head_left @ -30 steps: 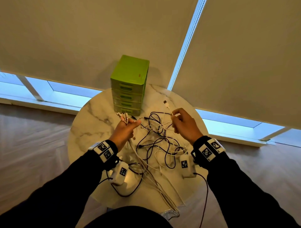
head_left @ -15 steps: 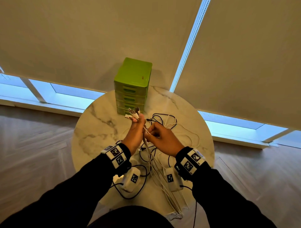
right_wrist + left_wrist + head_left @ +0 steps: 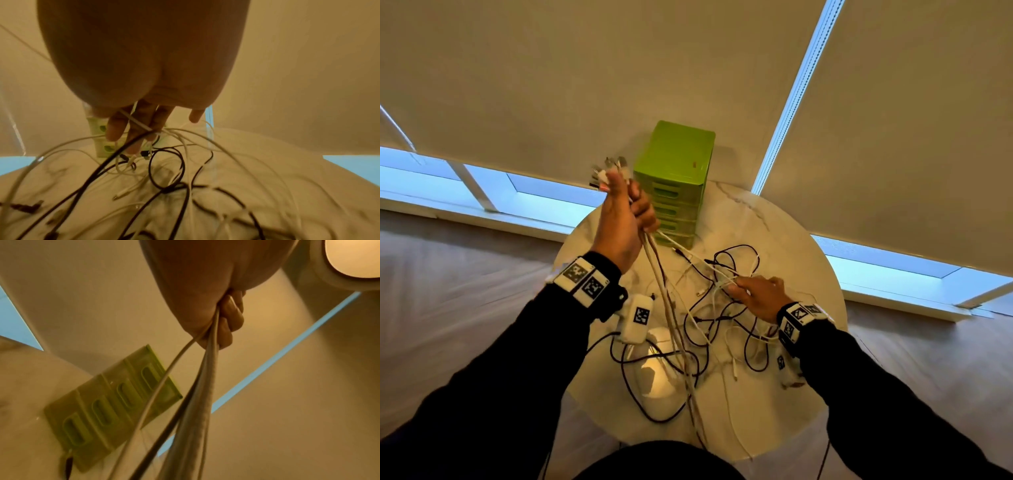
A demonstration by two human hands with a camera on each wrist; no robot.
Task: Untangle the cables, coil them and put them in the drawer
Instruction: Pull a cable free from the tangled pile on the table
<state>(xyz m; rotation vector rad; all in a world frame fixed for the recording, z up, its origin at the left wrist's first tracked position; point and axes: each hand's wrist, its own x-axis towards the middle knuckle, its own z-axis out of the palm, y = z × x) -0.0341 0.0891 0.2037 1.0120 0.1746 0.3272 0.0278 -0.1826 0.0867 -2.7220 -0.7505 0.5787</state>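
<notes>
My left hand [image 3: 625,219] is raised in front of the green drawer unit [image 3: 675,178] and grips a bundle of white cables [image 3: 671,301]; their plug ends [image 3: 607,171] stick out above the fist. In the left wrist view the curled fingers [image 3: 228,321] clamp the strands, which hang down past the closed drawers [image 3: 115,402]. One white cable runs from that fist down to my right hand [image 3: 755,294], low over the black and white tangle [image 3: 722,318]. The right fingers [image 3: 115,128] hold that white cable [image 3: 137,121] where several strands meet.
The round marble table [image 3: 801,246] has the drawer unit at its far edge, close to the window blinds. Loose plugs [image 3: 123,194] and black loops [image 3: 166,170] lie across the top. Some cables trail over the near edge. Wooden floor surrounds the table.
My left hand has lifted the bundle up and to the left. The right hand left its place beside the left hand and moved down and right to the tangle.
</notes>
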